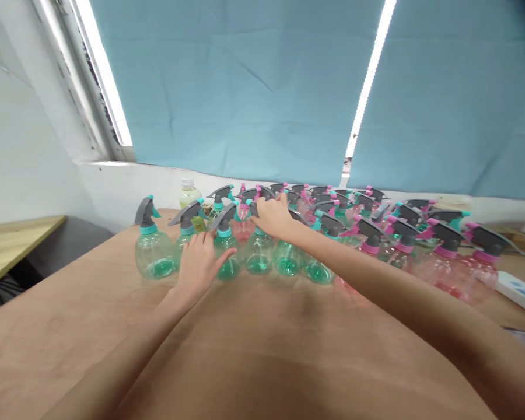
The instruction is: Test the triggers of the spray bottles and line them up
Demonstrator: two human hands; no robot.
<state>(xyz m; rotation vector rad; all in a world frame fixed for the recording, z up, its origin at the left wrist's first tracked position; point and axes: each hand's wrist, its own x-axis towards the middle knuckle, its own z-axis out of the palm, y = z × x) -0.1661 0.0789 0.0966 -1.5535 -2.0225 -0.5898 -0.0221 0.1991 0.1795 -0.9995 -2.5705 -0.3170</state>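
Several clear spray bottles with grey trigger heads stand packed together at the far side of a brown table (254, 350). The ones on the left are green with teal collars (154, 252), the ones on the right pink with magenta collars (446, 262). My left hand (200, 261) rests against the front of a green bottle (226, 255) in the front row, fingers wrapped partly around its body. My right hand (272, 214) reaches further back and closes over the trigger head of another green bottle (257, 256).
A capped bottle of pale yellow-green liquid (189, 193) stands behind the sprayers. A white sill and blue blinds (254, 81) run behind the table. A white flat object (520, 291) lies at the right edge. A second wooden tabletop (13, 242) is at the left.
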